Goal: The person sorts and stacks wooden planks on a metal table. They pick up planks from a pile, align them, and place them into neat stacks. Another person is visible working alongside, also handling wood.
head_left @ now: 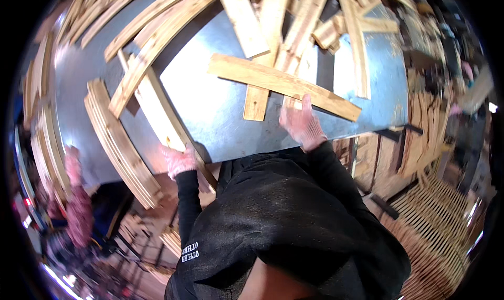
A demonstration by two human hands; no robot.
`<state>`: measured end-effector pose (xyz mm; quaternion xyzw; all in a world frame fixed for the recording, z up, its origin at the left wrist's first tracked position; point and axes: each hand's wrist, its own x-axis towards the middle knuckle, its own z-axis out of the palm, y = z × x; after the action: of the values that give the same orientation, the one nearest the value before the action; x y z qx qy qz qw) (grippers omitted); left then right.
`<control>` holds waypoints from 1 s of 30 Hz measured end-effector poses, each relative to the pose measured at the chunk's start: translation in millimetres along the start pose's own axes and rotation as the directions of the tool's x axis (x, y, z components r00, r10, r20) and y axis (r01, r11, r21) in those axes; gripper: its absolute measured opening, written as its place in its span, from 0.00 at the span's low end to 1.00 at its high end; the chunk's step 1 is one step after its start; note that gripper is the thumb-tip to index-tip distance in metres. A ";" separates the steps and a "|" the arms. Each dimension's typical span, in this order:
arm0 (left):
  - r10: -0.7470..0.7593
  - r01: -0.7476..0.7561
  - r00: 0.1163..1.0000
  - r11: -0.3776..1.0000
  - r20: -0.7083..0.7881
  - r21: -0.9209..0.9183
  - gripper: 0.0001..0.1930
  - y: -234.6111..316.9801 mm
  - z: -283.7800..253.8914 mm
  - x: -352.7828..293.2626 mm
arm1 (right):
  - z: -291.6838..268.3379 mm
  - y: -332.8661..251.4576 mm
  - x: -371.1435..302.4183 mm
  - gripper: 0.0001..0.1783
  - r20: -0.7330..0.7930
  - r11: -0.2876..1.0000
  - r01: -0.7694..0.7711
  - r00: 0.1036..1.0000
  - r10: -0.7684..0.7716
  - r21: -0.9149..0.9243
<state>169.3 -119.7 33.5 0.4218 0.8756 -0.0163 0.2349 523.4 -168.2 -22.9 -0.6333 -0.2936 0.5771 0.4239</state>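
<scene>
Pale knitted gloves cover both my hands. My left hand (179, 159) is closed over the near part of a long pale wooden board (157, 103), which reaches past the table's front edge. My right hand (303, 122) is at the lower edge of another wooden board (278, 82), its thumb up against the face and its other fingers curled below, partly hidden. That board lies slantwise across several others, among them a short-ended board (256, 103) with a dark knot.
Loose boards (307, 21) pile up along the far side of the metal table (220, 132). A neat stack of boards (118, 142) overhangs the front edge. At far left, a co-worker's gloved hand (73, 166) is beside more boards. Slatted wood (430, 221) stands low right.
</scene>
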 end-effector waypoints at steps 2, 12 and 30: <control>0.034 -0.034 0.999 0.999 -0.004 0.023 0.50 -19.3 10.3 9.6 | 15.7 -26.4 12.7 0.22 -0.293 0.805 -0.065 0.911 0.289 0.590; 0.162 -0.162 0.987 0.980 0.008 0.118 0.50 -27.8 28.1 11.5 | -62.1 -1.7 69.8 0.18 -0.544 0.909 0.138 0.832 0.109 0.393; -0.152 0.158 0.975 0.987 -0.160 0.025 0.34 41.6 67.1 1.9 | -527.1 306.9 -132.6 0.14 -0.869 0.304 -0.867 0.459 0.184 -0.394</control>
<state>226.0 -106.8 -20.0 0.3568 0.9211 -0.0178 0.1548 982.5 -530.5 -241.2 -0.9715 -0.0894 0.1999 -0.0912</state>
